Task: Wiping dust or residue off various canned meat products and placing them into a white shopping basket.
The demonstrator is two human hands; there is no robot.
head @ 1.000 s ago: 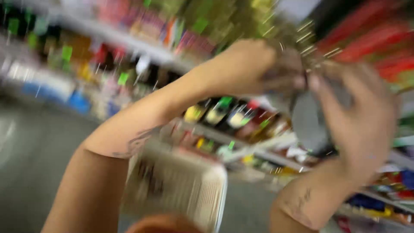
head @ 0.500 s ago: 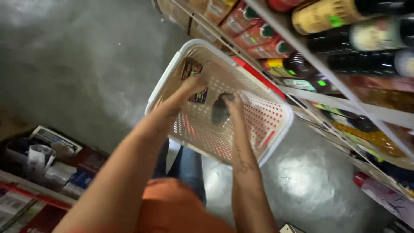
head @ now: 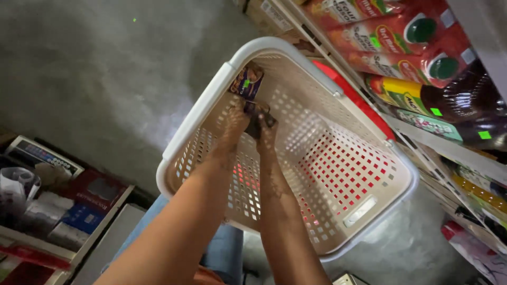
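Both my hands reach down into a white perforated shopping basket that hangs below me. My left hand and my right hand meet near the basket's far corner, closed together around a small dark packet. Just beyond my fingers a purple and orange packet leans against the basket's inner wall. The basket's red handle lies along its right rim.
Shelves on the right carry red juice cartons and dark bottles. A low shelf at the bottom left holds boxes and a calculator-like device. Grey concrete floor spreads beneath the basket. My blue-jeaned leg shows under it.
A second ago my hands were up at the shelves holding a packet. They have since come down into the basket and reached deeper toward its far corner.
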